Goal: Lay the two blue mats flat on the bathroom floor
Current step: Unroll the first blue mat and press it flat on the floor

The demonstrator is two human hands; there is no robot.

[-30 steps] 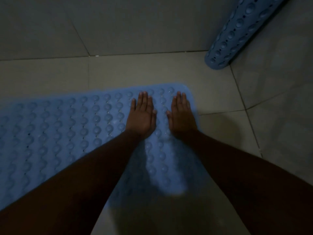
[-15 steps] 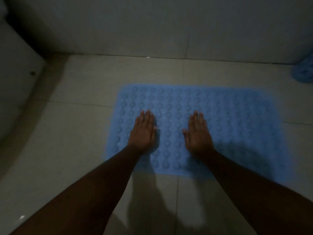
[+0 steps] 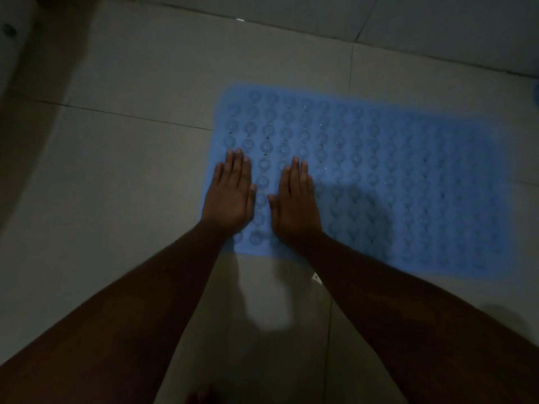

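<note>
1. On the tiled floor (image 3: pixel 122 176), a blue mat (image 3: pixel 393 176) is lying spread flat, its bumps facing up.
2. Both arms are reaching forward and down. The left hand (image 3: pixel 230 196) is pressing palm-down at the mat's left edge, fingers straight and together, gripping nothing.
3. The right hand (image 3: pixel 296 205) is lying flat just beside it, thumbs nearly meeting, also holding nothing.
4. Compared with half a second ago, the hands are sitting closer together and nearer the mat's left end.
</note>
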